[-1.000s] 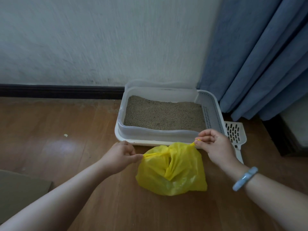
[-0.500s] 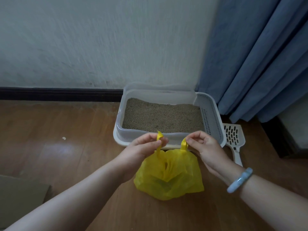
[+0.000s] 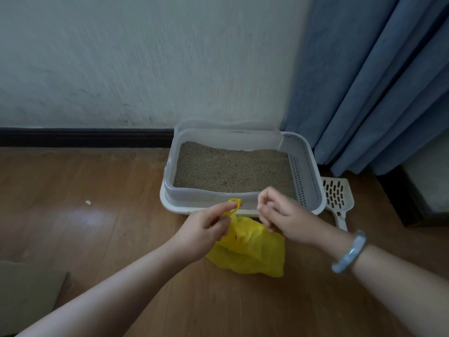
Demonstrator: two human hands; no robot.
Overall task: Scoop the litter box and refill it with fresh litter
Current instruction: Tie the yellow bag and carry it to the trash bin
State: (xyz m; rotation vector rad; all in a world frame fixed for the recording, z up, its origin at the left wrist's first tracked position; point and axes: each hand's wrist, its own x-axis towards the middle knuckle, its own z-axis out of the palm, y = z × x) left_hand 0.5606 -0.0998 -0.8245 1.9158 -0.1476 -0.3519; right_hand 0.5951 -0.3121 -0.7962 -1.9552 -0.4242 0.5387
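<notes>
A white litter box with a perforated right side sits against the wall, holding level tan litter. A yellow plastic bag lies on the wooden floor just in front of it. My left hand pinches the bag's yellow handle loop above the bag, close to the box's front rim. My right hand hovers beside it, fingers loosely curled, with nothing yellow visible in them. A white slotted scoop lies on the floor to the right of the box.
A blue curtain hangs behind the box on the right. Dark furniture stands at the far right. Flat cardboard lies at the lower left. A small white scrap is on the floor left of the box.
My hands came together from pulling the handles apart. The right hand has let go of its handle, and the left hand now pinches the handle loop alone.
</notes>
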